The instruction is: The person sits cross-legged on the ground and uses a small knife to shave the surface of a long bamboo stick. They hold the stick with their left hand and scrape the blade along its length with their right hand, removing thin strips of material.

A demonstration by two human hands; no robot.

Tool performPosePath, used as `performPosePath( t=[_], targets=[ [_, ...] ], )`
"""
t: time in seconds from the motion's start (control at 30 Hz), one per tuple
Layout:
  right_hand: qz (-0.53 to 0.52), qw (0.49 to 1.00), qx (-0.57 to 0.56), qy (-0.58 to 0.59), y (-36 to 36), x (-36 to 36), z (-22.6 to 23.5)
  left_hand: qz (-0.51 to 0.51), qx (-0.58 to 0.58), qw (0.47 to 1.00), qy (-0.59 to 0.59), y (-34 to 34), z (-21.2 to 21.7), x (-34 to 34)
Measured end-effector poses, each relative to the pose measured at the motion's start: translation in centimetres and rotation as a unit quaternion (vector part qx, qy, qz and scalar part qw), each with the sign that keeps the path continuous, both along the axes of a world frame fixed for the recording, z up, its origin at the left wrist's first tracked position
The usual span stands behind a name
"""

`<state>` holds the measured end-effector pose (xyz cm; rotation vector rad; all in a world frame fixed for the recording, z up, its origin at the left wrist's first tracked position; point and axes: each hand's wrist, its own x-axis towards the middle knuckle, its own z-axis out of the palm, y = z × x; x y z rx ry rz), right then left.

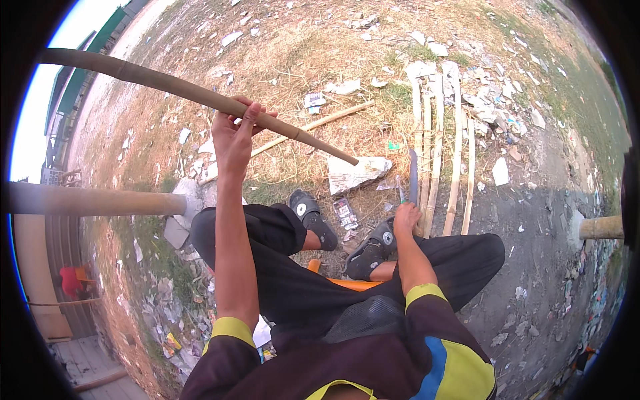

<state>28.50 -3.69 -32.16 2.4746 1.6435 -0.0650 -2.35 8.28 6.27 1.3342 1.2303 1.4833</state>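
My left hand [237, 133] is closed around a long bamboo pole [167, 83], held up at a slant from the upper left. The pole's lower end reaches toward a pale, jagged stone block [357, 175] on the ground; whether it touches the block I cannot tell. In my right hand [407, 219] is a long-bladed knife [414, 177], its dark blade pointing away from me. Just right of the blade, several split bamboo strips [436, 147] lie side by side on the ground. Another bamboo stick [300, 132] lies behind the held pole.
I sit low over an orange seat [353, 285], knees apart, sandalled feet [313, 217] near the block. A thick bamboo post [97, 200] stands at the left, another [600, 227] at the right. Stone pieces and litter [503, 120] cover the dry ground.
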Motion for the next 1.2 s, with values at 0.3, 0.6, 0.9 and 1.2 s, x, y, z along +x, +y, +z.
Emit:
performPosePath(
  t=[0.3, 0.6, 0.9, 1.2],
  targets=[
    [-0.004, 0.983, 0.148, 0.112, 0.7, -0.3, 3.3, -0.051, -0.017, 0.998, -0.026, -2.8, -3.3, 1.6],
    [0.053, 0.842, -0.438, 0.311, 5.0, 5.2, 11.1, -0.062, 0.072, 0.995, -0.04, 0.3, -3.2, 4.2],
    [0.032, 0.854, -0.064, 0.515, -1.5, 8.4, 24.5, -0.034, -0.012, 0.989, 0.145, -2.8, 0.0, 1.4],
    [0.159, 0.823, 0.109, 0.534, -5.2, -1.3, 35.6, 0.016, 0.084, 0.996, 0.034, -11.7, 1.0, 0.3]
  ],
)
